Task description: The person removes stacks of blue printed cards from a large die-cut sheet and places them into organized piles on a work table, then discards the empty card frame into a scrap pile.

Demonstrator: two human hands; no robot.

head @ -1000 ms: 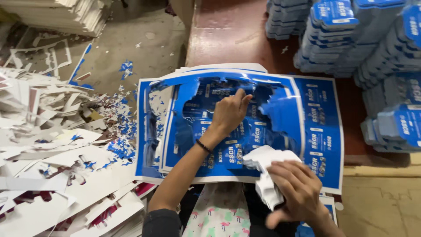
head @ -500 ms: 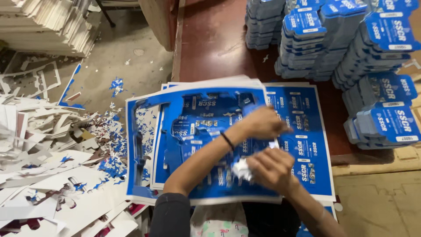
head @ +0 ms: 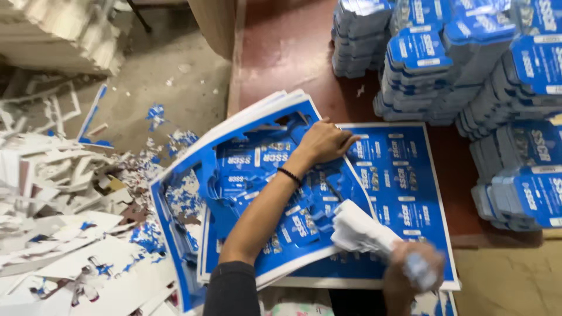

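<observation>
Left hand (head: 324, 142) presses flat, grip apart, on blue sheets (head: 275, 193); right hand (head: 413, 272) clamps white bundle (head: 360, 231) pointing up-left.

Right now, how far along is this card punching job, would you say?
Well underway. Done: stacks of punched blue cards fill the table's far side, and white offcuts litter the floor. In hand: the left hand presses on a partly torn-out blue sheet, while the right hand grips a wad of pulled pieces. Left: more printed sheets underneath look uncut.
</observation>
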